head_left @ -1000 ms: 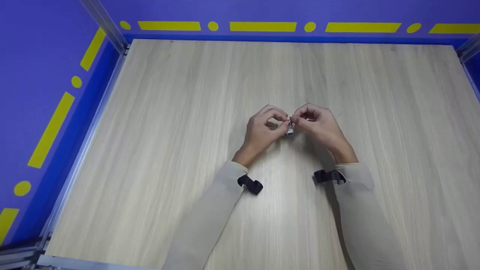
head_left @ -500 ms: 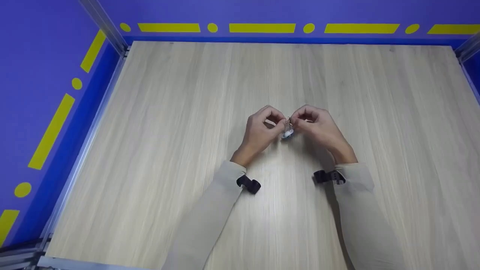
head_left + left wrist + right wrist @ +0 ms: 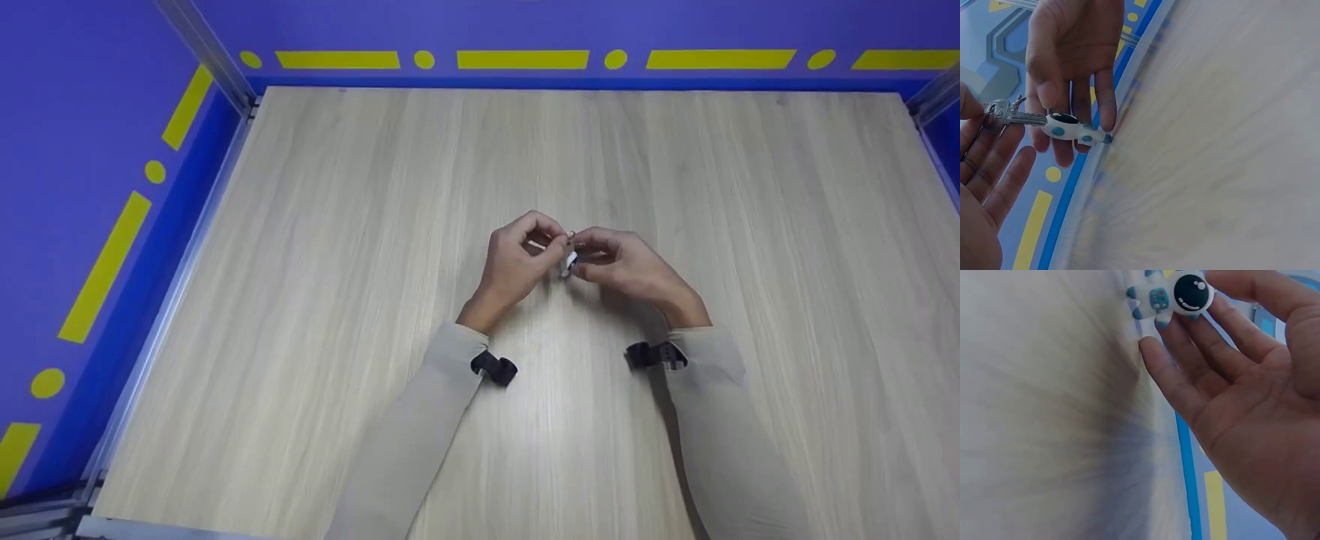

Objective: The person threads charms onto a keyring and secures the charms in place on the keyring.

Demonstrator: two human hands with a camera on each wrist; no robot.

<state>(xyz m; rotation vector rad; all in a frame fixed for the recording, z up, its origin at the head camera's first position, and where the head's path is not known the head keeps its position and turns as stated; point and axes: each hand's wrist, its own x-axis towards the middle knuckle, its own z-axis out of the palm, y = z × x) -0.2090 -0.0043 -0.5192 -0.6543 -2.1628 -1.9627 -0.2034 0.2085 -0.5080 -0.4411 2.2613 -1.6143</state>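
Observation:
My left hand (image 3: 512, 259) pinches a key ring (image 3: 997, 112) between thumb and forefinger, its other fingers loosely extended. From the ring run silver keys (image 3: 1026, 118) and a white astronaut charm (image 3: 1171, 295) with a black visor and teal spots. Beside the charm, my right hand (image 3: 634, 264) has its fingers loosely spread behind the figure. Its thumb (image 3: 1047, 93) lies close to the helmet and keys, without curling round them. In the head view the astronaut shows as a small white shape between both hands, above the table.
A pale wood-grain table (image 3: 337, 225) lies under both hands. Blue walls with yellow bars (image 3: 523, 59) stand along its back and left edges, with metal rails (image 3: 202, 52) at the corners. A black strap (image 3: 495, 367) sits on each wrist.
My right fingers have loosened from a pinch near the ring and moved lower, alongside the charm. The charm has turned more upright. My left hand has shifted slightly left, still pinching.

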